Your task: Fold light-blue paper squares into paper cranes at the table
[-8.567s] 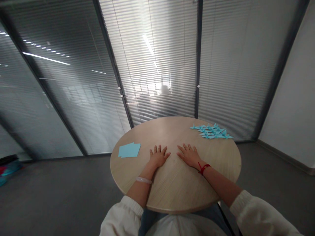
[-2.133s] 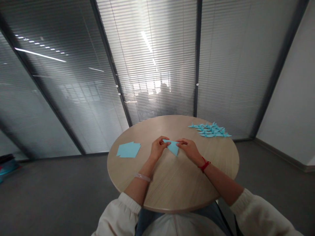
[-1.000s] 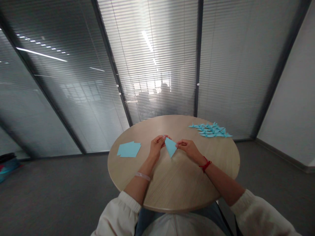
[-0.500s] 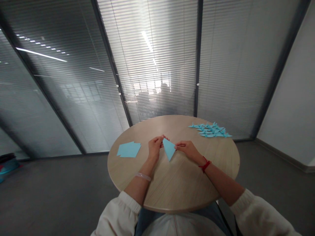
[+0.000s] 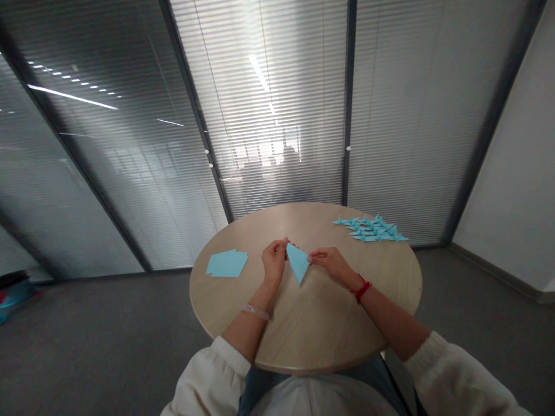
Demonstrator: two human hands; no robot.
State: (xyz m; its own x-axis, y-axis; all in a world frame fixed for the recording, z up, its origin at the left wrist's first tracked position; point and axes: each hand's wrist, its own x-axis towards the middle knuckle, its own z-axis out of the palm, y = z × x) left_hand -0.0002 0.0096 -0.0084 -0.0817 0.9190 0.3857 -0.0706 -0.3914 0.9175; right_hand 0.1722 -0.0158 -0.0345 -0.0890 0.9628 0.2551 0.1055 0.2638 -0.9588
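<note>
Since my left hand (image 5: 274, 261) and right hand (image 5: 332, 263) came off the tabletop (image 5: 303, 341), what do they hold?

Both pinch the top corners of a pale blue paper triangle (image 5: 298, 263), its point hanging toward me, right between them.

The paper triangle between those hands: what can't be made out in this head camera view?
All from the head view:
Blue paper triangle, upper corners: hidden by the left hand and right hand.
Origami cranes: too small to count.
Square paper sheets: too thin to count.
Shape behind the window blinds: blurred by the slats.
</note>
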